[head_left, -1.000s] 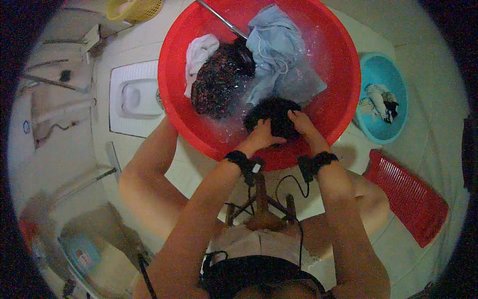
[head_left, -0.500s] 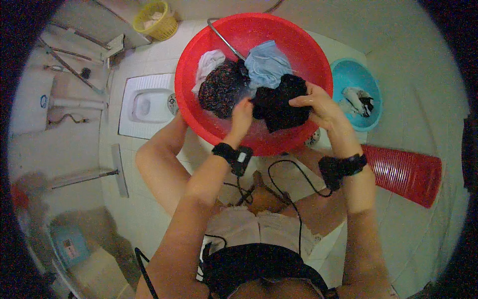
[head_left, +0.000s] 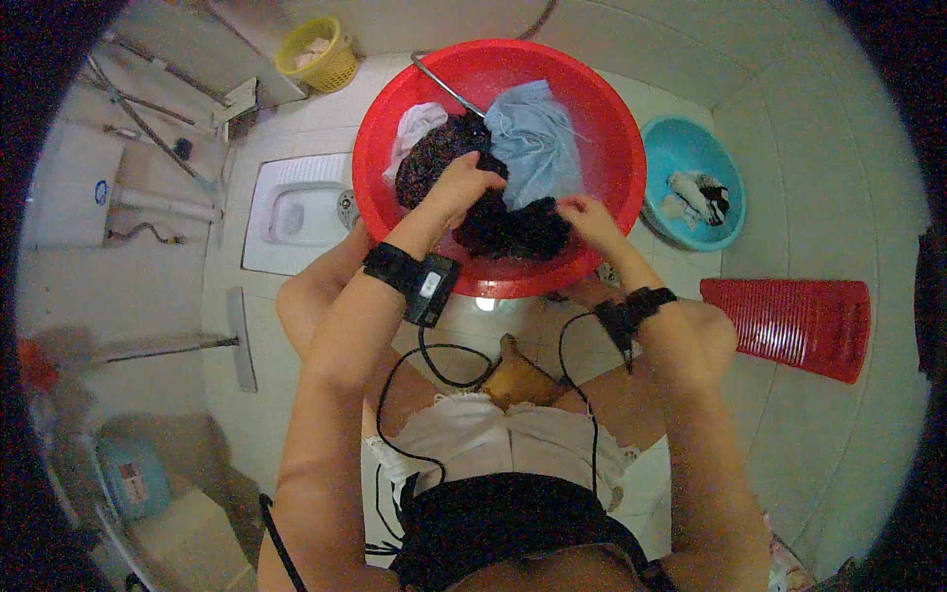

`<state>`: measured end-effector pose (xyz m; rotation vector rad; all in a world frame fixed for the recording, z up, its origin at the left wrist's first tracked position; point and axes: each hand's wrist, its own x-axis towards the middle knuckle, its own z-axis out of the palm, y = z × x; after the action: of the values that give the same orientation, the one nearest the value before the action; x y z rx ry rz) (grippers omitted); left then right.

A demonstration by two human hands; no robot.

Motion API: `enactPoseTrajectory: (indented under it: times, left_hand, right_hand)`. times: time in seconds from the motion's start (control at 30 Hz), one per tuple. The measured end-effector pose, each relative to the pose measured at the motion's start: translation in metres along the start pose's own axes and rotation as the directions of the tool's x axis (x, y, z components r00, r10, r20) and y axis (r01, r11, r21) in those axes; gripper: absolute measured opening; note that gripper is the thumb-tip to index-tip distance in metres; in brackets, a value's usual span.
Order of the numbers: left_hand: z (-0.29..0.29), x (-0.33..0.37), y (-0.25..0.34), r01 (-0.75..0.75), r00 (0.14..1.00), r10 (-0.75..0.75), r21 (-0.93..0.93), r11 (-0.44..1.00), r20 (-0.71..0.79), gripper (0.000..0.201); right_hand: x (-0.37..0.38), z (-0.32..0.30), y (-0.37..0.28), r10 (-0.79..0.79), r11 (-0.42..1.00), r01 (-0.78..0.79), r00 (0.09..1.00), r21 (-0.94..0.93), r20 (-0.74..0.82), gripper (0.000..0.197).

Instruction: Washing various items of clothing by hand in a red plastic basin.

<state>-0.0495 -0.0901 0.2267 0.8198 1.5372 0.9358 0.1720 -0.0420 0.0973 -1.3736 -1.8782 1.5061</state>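
Observation:
A large red basin (head_left: 617, 242) stands in front of me with wet laundry in it. My left hand (head_left: 460, 187) is closed on the left end of a black cloth (head_left: 528, 232), over a dark speckled garment (head_left: 429, 168). At its other end my right hand (head_left: 590, 219) pinches the cloth's edge between thumb and fingers. The cloth sags between both hands near the basin's front wall; its exact kind cannot be made out. Behind it spreads a light blue garment (head_left: 538, 138), and a white cloth (head_left: 419, 123) lies at the left wall.
A metal hose (head_left: 444, 84) runs over the basin's far rim. To the right are a blue basin (head_left: 666, 148) holding laundry and a red washboard (head_left: 789, 326). On the left sit a squat toilet (head_left: 296, 173) and a yellow basket (head_left: 335, 69). Cables hang from my wrist bands.
The black cloth has come down and stretched sideways toward the left. My left hand has shifted left and up; my right hand has moved slightly left. The blue garment shows more spread out.

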Motion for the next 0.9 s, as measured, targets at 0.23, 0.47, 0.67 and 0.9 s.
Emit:
enactPoseTrajectory:
  times: [0.23,0.47,0.67,0.9]
  left_hand:
    - [0.024,-0.041,0.077,-0.464,0.869,0.334,0.364,0.808,0.366,0.025]
    - [-0.106,-0.048,0.13,-0.222,0.568,0.819,0.974,0.054,0.084,0.021]
    - [-0.107,-0.084,0.191,-0.142,0.884,0.455,0.866,0.48,-0.108,0.032]
    - [-0.124,-0.045,0.129,-0.581,0.781,0.49,0.738,0.344,0.387,0.041]
  right_hand:
    - [0.015,0.014,-0.035,0.167,0.953,-0.177,0.984,0.246,0.059,0.037]
    - [0.019,-0.098,-0.141,-0.236,0.721,0.056,0.957,-0.69,-0.168,0.035]
    - [-0.041,-0.169,-0.249,-0.185,0.921,0.174,0.983,-0.347,0.003,0.03]
    - [-0.039,-0.145,-0.215,-0.198,0.936,0.25,0.956,-0.249,0.216,0.031]
